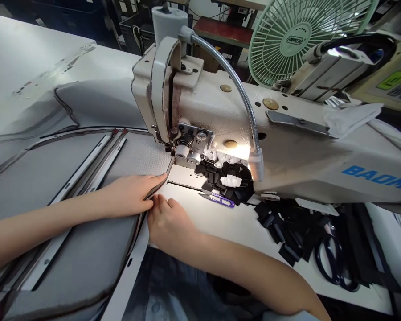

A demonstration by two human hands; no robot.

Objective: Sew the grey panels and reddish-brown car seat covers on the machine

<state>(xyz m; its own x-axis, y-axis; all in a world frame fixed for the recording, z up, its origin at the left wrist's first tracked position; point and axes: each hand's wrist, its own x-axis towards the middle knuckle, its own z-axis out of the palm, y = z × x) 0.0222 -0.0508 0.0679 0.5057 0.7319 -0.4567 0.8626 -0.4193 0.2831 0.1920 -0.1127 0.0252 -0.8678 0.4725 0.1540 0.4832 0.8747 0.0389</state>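
Observation:
A large grey mesh fabric panel point(93, 263) with dark bound edges and white strips point(76, 169) lies at the left, its edge running up to the sewing machine point(214, 102). My left hand point(130, 194) rests on the panel, thumb and fingers closed on its edge just before the needle area. Below it, my right hand point(170, 218) has its fingers curled in and pinched on the same edge, close to the left fingertips. The machine's presser foot and needle are mostly hidden behind the head.
Purple thread snips point(222, 199) lie on the machine bed beside black webbing pieces point(234, 183). More black strips and dark-handled scissors point(334, 258) lie at the right. A flexible lamp point(255, 162) hangs over the bed. A green fan point(294, 40) stands behind the machine.

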